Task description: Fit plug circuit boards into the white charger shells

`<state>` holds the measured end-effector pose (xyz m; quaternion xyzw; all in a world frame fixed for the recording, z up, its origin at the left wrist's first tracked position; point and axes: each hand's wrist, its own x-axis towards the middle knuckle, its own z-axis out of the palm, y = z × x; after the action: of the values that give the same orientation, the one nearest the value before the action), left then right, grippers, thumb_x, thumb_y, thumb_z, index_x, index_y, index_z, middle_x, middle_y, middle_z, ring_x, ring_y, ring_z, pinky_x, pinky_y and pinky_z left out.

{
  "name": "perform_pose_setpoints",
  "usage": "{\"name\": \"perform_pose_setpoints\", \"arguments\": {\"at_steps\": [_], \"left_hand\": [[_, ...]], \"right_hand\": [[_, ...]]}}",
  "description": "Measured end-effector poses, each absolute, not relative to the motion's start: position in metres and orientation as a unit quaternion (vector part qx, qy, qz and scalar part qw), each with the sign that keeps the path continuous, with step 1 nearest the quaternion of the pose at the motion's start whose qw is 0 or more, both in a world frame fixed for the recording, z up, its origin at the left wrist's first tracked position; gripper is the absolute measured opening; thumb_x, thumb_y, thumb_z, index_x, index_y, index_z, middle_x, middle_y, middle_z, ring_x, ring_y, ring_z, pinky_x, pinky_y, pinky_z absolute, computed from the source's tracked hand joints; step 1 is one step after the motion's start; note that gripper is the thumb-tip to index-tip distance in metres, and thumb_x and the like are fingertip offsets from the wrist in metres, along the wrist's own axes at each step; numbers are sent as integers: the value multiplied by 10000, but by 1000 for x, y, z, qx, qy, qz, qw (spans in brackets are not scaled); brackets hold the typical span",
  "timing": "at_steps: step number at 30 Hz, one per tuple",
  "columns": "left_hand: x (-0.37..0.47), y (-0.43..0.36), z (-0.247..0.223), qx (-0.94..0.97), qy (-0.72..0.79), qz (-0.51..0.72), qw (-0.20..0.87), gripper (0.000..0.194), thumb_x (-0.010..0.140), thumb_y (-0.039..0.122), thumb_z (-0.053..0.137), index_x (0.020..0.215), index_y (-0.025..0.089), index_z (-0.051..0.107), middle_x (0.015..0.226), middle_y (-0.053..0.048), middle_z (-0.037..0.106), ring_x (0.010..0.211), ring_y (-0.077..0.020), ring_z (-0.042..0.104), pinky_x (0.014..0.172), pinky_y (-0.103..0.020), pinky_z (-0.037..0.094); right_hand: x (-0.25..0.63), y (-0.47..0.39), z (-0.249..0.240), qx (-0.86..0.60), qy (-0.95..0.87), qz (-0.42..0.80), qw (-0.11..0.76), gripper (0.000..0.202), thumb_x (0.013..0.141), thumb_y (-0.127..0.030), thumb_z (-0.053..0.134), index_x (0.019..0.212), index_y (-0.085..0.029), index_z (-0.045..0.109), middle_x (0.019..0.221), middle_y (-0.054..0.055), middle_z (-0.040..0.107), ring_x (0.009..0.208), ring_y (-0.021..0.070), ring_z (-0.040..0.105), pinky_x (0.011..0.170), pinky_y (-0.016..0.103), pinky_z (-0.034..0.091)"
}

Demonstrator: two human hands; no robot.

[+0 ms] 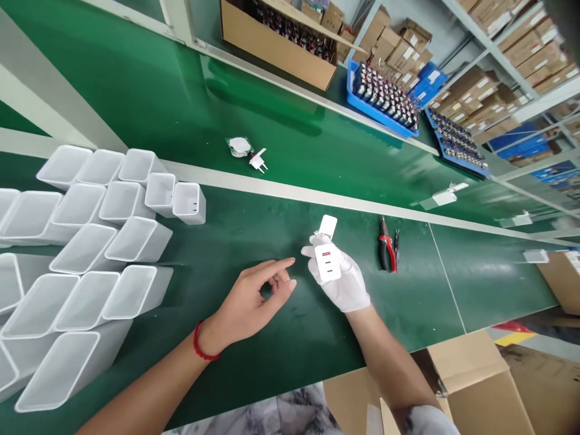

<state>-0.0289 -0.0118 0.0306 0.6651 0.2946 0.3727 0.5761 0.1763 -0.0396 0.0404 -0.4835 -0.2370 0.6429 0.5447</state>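
Observation:
My right hand [347,284], in a white glove, grips a white USB charger [328,270]; its port face, with one red slot and two dark slots, is turned up. Just beyond that face a white cover piece [328,226] sticks out past the gloved fingers; how it joins the charger is hidden. To the left, my bare left hand [254,299], a red bracelet at the wrist, hovers over the green bench [290,338]. Its index finger and thumb are apart with nothing between them, and the other fingers curl in.
White open-ended plastic housings [90,248] crowd the left side. Red-handled pliers [388,251] lie right of my gloved hand. Beyond the rail sit a circuit board [239,146] and a white plug [258,161]. Blue trays [385,115] of parts stand behind; a cardboard box [475,374] is at front right.

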Motion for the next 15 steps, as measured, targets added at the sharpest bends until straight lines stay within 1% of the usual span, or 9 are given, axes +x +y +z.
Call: {"name": "perform_pose_setpoints", "arguments": {"at_steps": [2, 5, 7, 9, 11, 13, 15], "left_hand": [[-29, -11, 29, 665, 301, 370, 575, 301, 946, 242, 540, 1231, 199, 628, 805, -21, 656, 707, -122, 604, 672, -268, 542], [-30, -9, 28, 660, 311, 366, 577, 288, 948, 259, 536, 1210, 196, 638, 801, -20, 653, 697, -121, 605, 664, -265, 547], [-30, -9, 28, 657, 316, 360, 582, 283, 949, 271, 533, 1199, 198, 643, 801, -19, 652, 697, -120, 609, 663, -257, 549], [-29, -10, 28, 656, 320, 354, 584, 280, 948, 280, 532, 1189, 196, 648, 800, -16, 652, 699, -120, 613, 666, -253, 550], [-28, -11, 27, 660, 331, 345, 580, 280, 947, 293, 531, 1179, 193, 652, 808, -17, 658, 711, -126, 624, 667, -250, 552], [-28, -11, 27, 669, 344, 335, 567, 280, 949, 299, 524, 1169, 185, 655, 823, -24, 665, 723, -133, 638, 659, -245, 557], [-30, -8, 29, 693, 359, 345, 521, 267, 953, 273, 512, 1154, 168, 653, 858, -40, 671, 728, -134, 644, 662, -245, 563]], "right_hand": [[176, -39, 39, -479, -231, 647, 546, 318, 877, -419, 618, 1138, -248, 682, 1115, 63, 710, 753, 170, 646, 549, 259, 487], [175, -40, 36, -487, -217, 654, 537, 350, 854, -456, 646, 1113, -226, 694, 1044, 65, 714, 703, 155, 624, 552, 257, 492], [175, -40, 36, -491, -213, 652, 537, 377, 826, -479, 680, 1100, -221, 701, 1030, 61, 709, 715, 149, 625, 579, 253, 506], [175, -40, 35, -487, -214, 649, 544, 393, 792, -487, 720, 1089, -230, 709, 1043, 49, 706, 781, 151, 641, 631, 246, 525], [174, -40, 35, -490, -215, 642, 549, 412, 774, -486, 741, 1103, -240, 711, 1092, 43, 700, 894, 168, 657, 717, 255, 543], [176, -41, 37, -514, -231, 622, 543, 442, 777, -483, 739, 1143, -238, 701, 1165, 49, 688, 998, 199, 655, 820, 295, 546], [181, -39, 43, -568, -289, 561, 529, 472, 798, -464, 724, 1202, -224, 675, 1222, 63, 673, 1067, 230, 643, 923, 347, 521]]}}
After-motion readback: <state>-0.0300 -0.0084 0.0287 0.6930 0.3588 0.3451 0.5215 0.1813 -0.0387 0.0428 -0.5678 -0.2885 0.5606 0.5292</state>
